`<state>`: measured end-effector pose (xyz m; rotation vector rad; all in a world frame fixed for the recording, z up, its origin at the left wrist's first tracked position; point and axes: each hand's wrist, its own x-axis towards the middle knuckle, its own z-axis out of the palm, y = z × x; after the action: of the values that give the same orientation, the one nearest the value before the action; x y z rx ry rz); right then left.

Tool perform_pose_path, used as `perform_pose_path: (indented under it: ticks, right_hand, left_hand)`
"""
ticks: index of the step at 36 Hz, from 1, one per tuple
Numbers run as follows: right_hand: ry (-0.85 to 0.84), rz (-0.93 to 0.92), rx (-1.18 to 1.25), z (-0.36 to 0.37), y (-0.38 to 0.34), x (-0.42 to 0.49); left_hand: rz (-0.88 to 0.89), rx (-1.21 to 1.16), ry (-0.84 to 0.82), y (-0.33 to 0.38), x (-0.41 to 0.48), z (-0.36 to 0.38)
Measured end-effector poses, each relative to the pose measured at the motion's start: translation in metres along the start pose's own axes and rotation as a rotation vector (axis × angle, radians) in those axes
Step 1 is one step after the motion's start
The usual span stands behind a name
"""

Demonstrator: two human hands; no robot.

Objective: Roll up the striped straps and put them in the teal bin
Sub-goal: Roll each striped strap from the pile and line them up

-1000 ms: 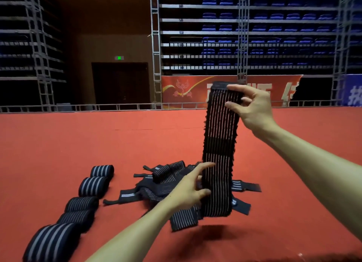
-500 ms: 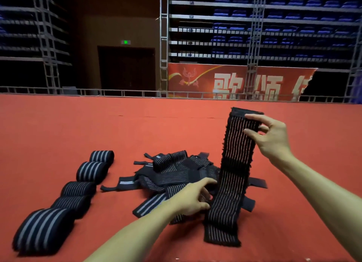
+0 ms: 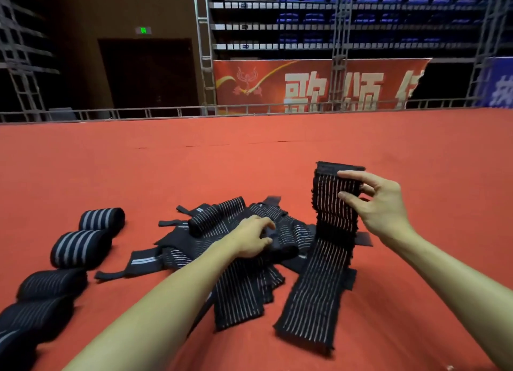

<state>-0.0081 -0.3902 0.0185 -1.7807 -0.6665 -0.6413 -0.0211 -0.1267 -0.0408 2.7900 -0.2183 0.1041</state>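
**Strap laid down, ready for rolling**

At my far left a row of rolled straps (image 3: pixel 82 248) lies on the red carpet (image 3: pixel 249 162). My left hand (image 3: pixel 249 240) has let go of the long strap and now sits on the loose pile (image 3: pixel 241 290), fingers curled into it. I cannot tell whether it pinches one. The long strap (image 3: pixel 319 295) has come down. Its lower half lies flat just beside the pile, and my right hand (image 3: pixel 380 206) pinches its top end. I judge rolling can start. The teal bin is out of view.
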Motion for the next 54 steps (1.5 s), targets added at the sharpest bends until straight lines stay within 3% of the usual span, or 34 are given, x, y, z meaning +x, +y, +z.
perform_pose_path:
  ticks: [4, 12, 19, 27, 37, 42, 49, 54]
  right_hand:
    - [-0.020, 0.023, 0.016, -0.003, 0.010, -0.008]
    - [-0.013, 0.021, 0.029, 0.003, 0.020, -0.014]
    - [0.031, 0.022, 0.082, 0.021, 0.023, -0.020]
    - [0.014, 0.040, 0.073, 0.034, 0.025, -0.029]
    - [-0.027, 0.028, 0.096, 0.039, 0.008, -0.030]
    - [-0.059, 0.010, 0.119, 0.044, -0.006, -0.030]
    - [-0.109, -0.021, 0.085, 0.054, -0.016, -0.029]
    - [-0.129, -0.053, 0.070, 0.060, -0.017, -0.031]
  left_hand:
    - [-0.010, 0.088, -0.108, -0.006, 0.009, 0.002]
    - [0.002, 0.103, -0.135, -0.019, 0.006, 0.000]
    - [-0.001, 0.128, -0.085, -0.019, 0.003, -0.006]
    - [0.048, -0.015, 0.003, -0.027, 0.000, -0.019]
    - [0.076, 0.009, -0.069, -0.025, -0.026, -0.053]
    - [0.062, 0.050, -0.008, -0.026, -0.037, -0.058]
    - [0.055, 0.069, 0.202, -0.030, -0.041, -0.057]
    - [0.086, 0.015, 0.224, -0.028, -0.041, -0.050]
